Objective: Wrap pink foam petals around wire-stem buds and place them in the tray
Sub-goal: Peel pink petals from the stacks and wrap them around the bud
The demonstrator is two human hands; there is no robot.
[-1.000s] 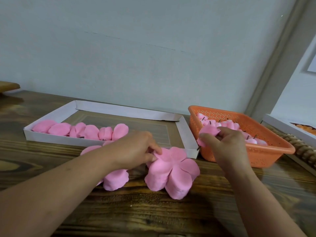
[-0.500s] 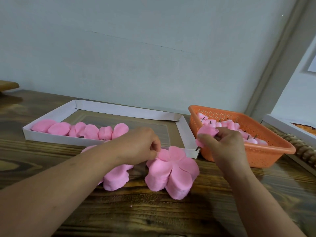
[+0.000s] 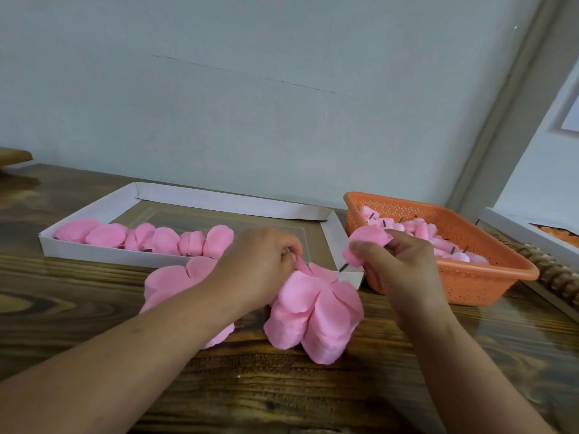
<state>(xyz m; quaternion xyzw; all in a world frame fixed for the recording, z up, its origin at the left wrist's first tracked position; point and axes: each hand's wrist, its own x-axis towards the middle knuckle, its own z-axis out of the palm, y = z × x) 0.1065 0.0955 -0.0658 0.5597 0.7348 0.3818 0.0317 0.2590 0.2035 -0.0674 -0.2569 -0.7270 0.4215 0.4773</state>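
White tray [image 3: 340,233]: one row of wrapped buds [image 3: 150,238] done; right hand [image 3: 404,261] grips a part-wrapped bud [image 3: 365,245], left hand [image 3: 263,261] pinches a petal off the petal stack [image 3: 316,311]; orange basket [image 3: 488,277] holds many bare buds.

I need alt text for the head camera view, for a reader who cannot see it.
The right hand holds a pink wire-stem bud while the left hand pinches a petal from the stack. Wrapped buds lie in the white tray; an orange basket holds more.
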